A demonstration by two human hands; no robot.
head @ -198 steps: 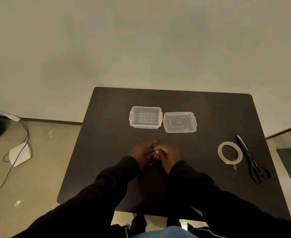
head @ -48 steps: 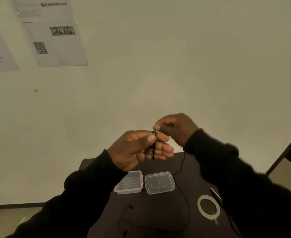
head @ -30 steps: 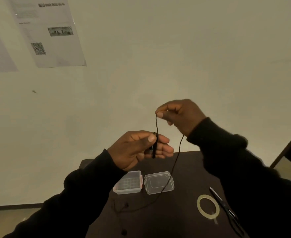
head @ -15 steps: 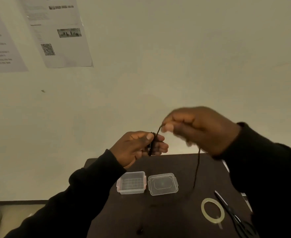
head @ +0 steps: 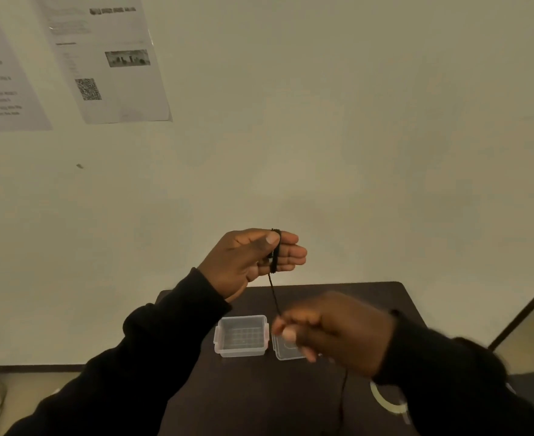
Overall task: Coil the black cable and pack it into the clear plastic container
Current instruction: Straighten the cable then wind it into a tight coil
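Fingers (head: pixel 286 256) of left hand (head: pixel 253 259) wrapped in black cable (head: pixel 274 278); right hand (head: pixel 334 332) below pinches slack. Mid-coil; next wrap goes up over them.

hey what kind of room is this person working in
Probably an office or lab workroom. Printed notices, one with a QR code, hang on a plain wall, and a small dark table holds only a clear container, its lid and tape.
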